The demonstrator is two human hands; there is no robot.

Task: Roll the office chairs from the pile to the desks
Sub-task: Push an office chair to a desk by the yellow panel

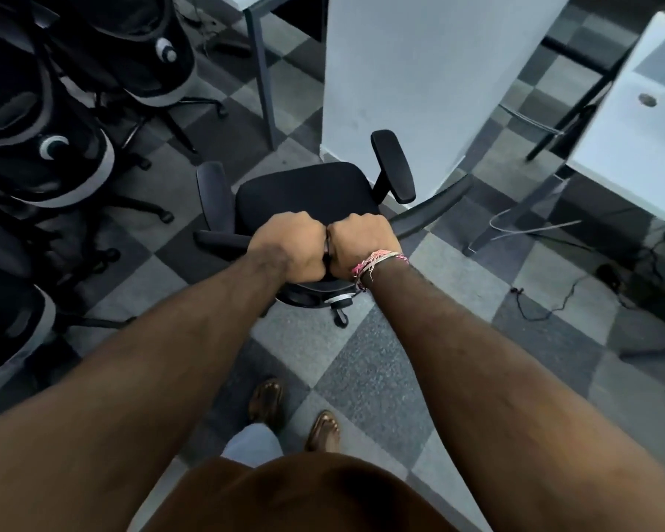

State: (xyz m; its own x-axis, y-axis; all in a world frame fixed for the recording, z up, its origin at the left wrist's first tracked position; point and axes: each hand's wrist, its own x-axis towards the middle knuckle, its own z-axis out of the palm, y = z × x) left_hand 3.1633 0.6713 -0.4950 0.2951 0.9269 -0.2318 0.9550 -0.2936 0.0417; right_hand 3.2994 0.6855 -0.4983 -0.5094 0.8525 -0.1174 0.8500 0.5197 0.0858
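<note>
Left hand: fist, knuckles up, fingers curled down over the top edge of the backrest of a black fabric-seated office chair with padded armrests. Grip clamped on that edge. Forearm bare, extended straight forward and down from the lower left corner of the view.

Right hand: fist, knuckles up, pressed side by side against the left hand, touching it. Grip likewise clamped on the backrest top. Forearm bare, extended from the lower right; a pink and cream thread wristband sits at the wrist.

Chair held: seat lies directly beyond and below the two grips, facing away from the person. One armrest stands ahead and to the left of the grips, the other ahead and to the right. A castor shows below the grips, nearer the person. The chair stands on a grey checkered carpet-tile floor.

Pile of black mesh-backed office chairs with grey trim: well to the left of the grips, several packed close together, star bases overlapping.

White column: straight ahead of the grips, just beyond the held chair's seat.

White-topped counter with dark metal legs: ahead and to the right of the grips, well apart. Loose cables lie on the floor beneath it.

Person's own parts below the grips: brown garment, two sandalled feet.
</note>
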